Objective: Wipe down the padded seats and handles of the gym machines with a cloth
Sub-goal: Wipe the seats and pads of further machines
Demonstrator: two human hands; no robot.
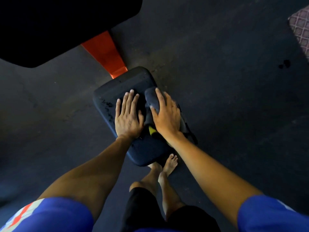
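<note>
Here, a person leans over a gym machine's padded seat (108,91), left hand (128,118) spread flat at its centre, right hand (167,116) curled around a bunched dark cloth (151,97) toward the seat's 3 o'clock edge. Cloth trailing off that edge may slide to the floor; the bracing palm could slip if the padding is damp, and the 9 o'clock side risks being missed

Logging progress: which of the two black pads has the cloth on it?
The smaller seat pad, centre: the right hand holds the cloth there; the larger pad, top left, lies bare.
</note>
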